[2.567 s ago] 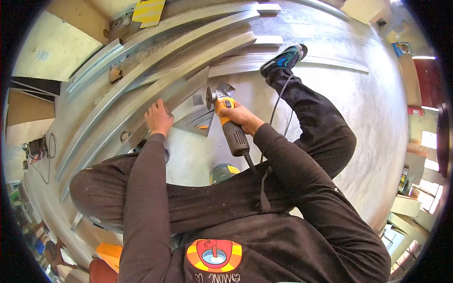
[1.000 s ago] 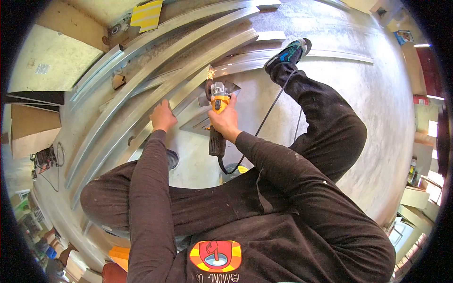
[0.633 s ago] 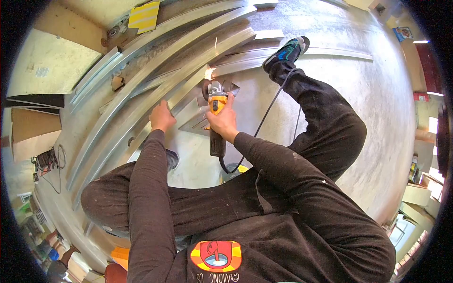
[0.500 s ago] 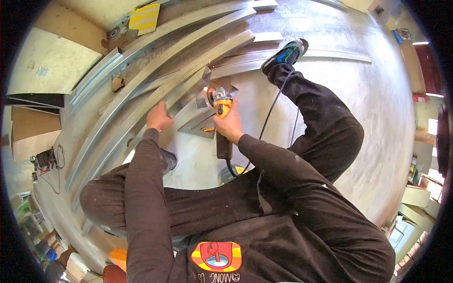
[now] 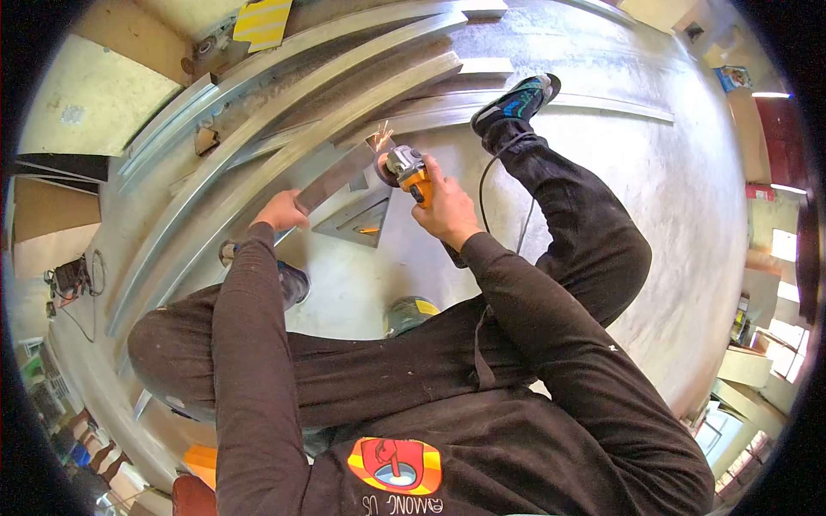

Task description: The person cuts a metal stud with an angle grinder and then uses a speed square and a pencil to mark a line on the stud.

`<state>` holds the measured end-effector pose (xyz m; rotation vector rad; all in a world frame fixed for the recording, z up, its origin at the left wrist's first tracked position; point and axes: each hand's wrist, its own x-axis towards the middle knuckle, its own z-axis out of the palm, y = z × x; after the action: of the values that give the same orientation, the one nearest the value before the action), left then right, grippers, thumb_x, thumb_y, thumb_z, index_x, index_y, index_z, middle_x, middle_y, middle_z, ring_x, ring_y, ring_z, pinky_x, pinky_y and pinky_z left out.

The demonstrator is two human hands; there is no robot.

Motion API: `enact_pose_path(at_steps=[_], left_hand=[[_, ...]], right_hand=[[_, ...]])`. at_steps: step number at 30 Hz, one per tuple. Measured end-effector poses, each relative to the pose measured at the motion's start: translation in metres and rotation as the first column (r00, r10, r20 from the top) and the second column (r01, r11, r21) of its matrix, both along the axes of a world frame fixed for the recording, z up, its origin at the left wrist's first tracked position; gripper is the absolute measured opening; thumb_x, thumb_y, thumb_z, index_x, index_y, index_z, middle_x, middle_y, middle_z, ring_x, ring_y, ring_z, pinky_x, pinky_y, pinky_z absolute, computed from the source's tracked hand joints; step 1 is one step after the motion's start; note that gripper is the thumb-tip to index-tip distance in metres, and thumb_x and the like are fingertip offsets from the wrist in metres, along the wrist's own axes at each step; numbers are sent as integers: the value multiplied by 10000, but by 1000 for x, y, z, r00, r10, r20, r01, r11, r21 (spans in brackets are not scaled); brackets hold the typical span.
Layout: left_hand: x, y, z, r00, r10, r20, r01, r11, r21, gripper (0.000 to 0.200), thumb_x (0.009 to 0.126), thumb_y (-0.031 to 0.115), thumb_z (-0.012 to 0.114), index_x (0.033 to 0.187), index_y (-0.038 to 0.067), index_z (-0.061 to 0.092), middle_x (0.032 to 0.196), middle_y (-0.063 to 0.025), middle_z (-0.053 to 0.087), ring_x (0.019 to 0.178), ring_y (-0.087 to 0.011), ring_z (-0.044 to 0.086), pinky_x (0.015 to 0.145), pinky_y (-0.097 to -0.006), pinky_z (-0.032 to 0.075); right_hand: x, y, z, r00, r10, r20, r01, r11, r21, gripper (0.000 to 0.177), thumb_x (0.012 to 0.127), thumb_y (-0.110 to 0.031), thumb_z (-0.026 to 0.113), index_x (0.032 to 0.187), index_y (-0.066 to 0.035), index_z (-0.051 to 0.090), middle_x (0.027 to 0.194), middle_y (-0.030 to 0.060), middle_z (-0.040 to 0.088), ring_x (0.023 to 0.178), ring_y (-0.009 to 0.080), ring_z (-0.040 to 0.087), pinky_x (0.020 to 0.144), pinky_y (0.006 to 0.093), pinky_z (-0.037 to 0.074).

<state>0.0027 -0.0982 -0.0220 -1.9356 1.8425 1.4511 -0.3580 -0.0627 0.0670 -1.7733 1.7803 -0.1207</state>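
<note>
My right hand is wrapped round a yellow-and-black angle grinder, tilted to the upper left. Its disc meets the far end of a short metal profile, where a small burst of sparks flies up. Fingers closed, my left hand grips the near end of that profile. Just below the profile, a triangular metal square lies on the floor with an orange pencil inside its outline. The grinder's rear body is partly hidden behind my right hand and sleeve.
Several long metal profiles lie across the floor beyond my left hand. The grinder's cord runs near my right leg. A round dark-and-yellow object sits by my thigh. A black device with cables stands at the left.
The grinder has tilted, its rear swinging right, and sparks now spray upward from the profile's far end. My right hand has shifted right; my left hand has moved slightly left with the profile.
</note>
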Motion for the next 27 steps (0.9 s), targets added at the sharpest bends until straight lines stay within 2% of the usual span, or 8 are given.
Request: enact_pose_path(at_steps=[7,12,14,20,24,27], left_hand=[[2,-2,-3,999,41,-28,-39,998,42,524,553,120,776,1059,24,681,845,-107,717,801,-244,673,777,-357,520],[1,-1,-2,997,71,-39,-69,997,45,526,559,115,769,1068,20,676,846,-110,717,803,-246,677,765,-358,520],[2,-1,-4,999,28,-24,-28,1000,10,501,559,114,764,1042,14,674,833,-117,710,790,-255,673,754,-356,520],[0,-1,-1,999,44,-31,-44,999,14,440,561,104,743,986,9,671,813,-120,697,769,-256,661,735,-357,516],[1,-2,-7,994,79,-70,-79,997,-1,419,564,98,729,970,13,672,807,-118,691,761,-255,658,720,-364,513],[0,-2,1,997,68,-29,-68,998,9,405,565,89,719,960,11,675,802,-122,688,745,-257,656,706,-366,510]], right_hand=[[-1,-8,-10,1000,27,6,-27,999,-33,931,743,-208,711,1548,-264,246,1062,266,628,938,458,661,820,523,547],[-12,-25,-25,1000,2,-26,-3,1000,-10,949,730,-201,720,1541,-213,228,1005,286,648,932,469,654,824,518,534],[-17,-35,-34,999,0,-36,0,1000,-8,958,728,-212,732,1545,-217,231,1005,281,652,931,465,661,822,520,541],[-14,-26,-17,998,44,-56,-44,999,-7,954,736,-232,735,1551,-227,238,1013,279,646,930,464,663,818,525,544],[-5,-18,-11,996,86,-6,-87,996,-28,957,734,-229,736,1551,-232,238,1016,276,642,926,459,664,815,527,546],[-4,-20,-12,997,71,6,-71,997,-28,944,731,-222,729,1541,-218,244,1020,280,645,941,470,657,828,523,536]])
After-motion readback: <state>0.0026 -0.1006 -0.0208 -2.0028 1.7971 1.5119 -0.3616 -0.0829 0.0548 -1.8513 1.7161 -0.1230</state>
